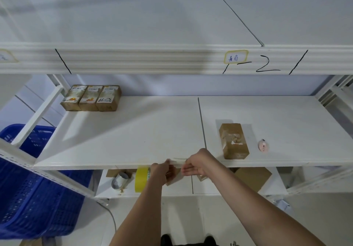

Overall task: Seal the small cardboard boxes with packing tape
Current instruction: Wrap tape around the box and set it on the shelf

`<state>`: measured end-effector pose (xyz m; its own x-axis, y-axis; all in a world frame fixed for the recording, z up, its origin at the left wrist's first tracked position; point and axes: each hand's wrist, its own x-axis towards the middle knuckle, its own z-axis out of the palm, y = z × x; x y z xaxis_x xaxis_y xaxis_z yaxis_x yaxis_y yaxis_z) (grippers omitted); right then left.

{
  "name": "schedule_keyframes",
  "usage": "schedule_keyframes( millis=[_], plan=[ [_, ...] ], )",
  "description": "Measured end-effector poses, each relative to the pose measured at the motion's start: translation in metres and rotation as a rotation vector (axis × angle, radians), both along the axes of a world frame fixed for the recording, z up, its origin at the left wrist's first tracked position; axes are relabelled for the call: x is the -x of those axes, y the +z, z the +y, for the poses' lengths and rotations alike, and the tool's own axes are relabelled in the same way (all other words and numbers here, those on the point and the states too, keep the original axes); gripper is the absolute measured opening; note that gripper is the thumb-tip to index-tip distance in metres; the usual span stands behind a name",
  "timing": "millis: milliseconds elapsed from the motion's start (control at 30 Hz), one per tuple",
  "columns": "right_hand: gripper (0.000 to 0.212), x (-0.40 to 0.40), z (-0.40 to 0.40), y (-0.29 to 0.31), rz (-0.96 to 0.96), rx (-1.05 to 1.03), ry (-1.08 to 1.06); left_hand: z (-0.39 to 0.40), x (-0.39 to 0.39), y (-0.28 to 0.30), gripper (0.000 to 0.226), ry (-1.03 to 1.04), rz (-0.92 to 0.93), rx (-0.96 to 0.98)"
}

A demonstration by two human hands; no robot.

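Observation:
A small brown cardboard box stands on the white shelf, right of its middle seam, with torn label remains on its top. Both hands are at the shelf's front edge, left of that box. My left hand and my right hand pinch a strip of clear tape stretched between them along the edge. A yellow tape roll hangs just left of my left hand, below the shelf edge. Three labelled small boxes stand in a row at the shelf's back left.
A small round pink object lies right of the brown box. The lower shelf holds a grey tape roll and flat cardboard pieces. A blue plastic crate stands at the left. The shelf above carries a yellow-edged label.

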<state>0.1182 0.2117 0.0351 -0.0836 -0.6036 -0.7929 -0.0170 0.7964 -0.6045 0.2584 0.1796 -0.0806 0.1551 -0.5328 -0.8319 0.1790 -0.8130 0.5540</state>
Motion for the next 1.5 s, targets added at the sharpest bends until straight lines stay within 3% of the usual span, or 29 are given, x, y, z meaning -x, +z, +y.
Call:
schedule_keyframes(
  millis=[267, 333, 500, 667, 767, 933, 1233, 1500],
  plan=[
    [0.012, -0.002, -0.011, 0.010, 0.029, 0.001, 0.038, -0.001, 0.004, 0.000, 0.031, 0.015, -0.048, -0.013],
    [0.005, -0.002, -0.014, 0.017, 0.039, 0.021, 0.032, 0.000, 0.001, 0.005, 0.031, -0.006, -0.011, -0.017],
    [0.016, 0.015, -0.031, 0.049, 0.137, 0.195, 0.088, 0.004, 0.003, 0.025, 0.031, -0.012, 0.121, -0.032],
    [0.016, 0.047, -0.032, 0.062, 0.296, 0.178, 0.294, 0.000, 0.002, 0.052, 0.085, -0.167, 0.429, -0.119],
    [0.016, 0.061, -0.029, 0.062, 0.403, 0.157, 0.401, 0.000, 0.003, 0.056, 0.097, -0.262, 0.608, -0.115],
    [0.013, 0.084, -0.024, 0.067, 0.436, 0.132, 0.527, 0.003, 0.037, 0.075, 0.070, -0.349, 0.827, -0.058],
    [0.005, 0.161, -0.023, 0.078, 0.421, 0.121, 0.522, -0.003, 0.082, 0.082, 0.005, -0.146, 0.650, 0.137],
    [0.009, 0.235, -0.036, 0.073, 0.377, 0.148, 0.505, -0.014, 0.135, 0.098, 0.010, -0.168, 0.373, 0.331]
  ],
)
